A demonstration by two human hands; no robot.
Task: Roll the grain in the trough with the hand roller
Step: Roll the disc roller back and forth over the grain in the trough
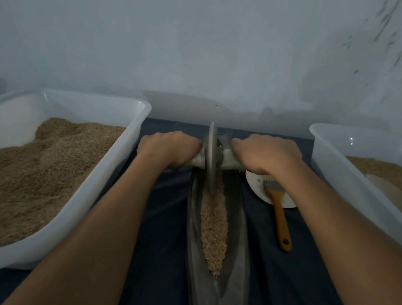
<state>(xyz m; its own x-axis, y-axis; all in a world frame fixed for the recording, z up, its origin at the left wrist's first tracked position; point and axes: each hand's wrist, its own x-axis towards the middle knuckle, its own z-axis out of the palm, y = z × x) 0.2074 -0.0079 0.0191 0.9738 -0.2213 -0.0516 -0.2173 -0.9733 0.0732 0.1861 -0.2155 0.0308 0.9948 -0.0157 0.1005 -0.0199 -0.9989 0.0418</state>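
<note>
Both hands, left hand [171, 148] and right hand [265, 154], grip the roller [211, 157] handles.

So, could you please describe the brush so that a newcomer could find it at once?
Start at the dark trough in the middle and look just to its right. The brush lies there, bristles on a white plate, under the right hand. It alone has an orange-brown handle.

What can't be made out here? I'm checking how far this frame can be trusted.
Head view only:
- Roller handles: mostly covered by left hand and right hand.
- Trough far end: hidden behind the roller disc.
- Brush bristles and plate: partly under the right forearm.
- Left bin, right bin: cut by frame edges.
</note>
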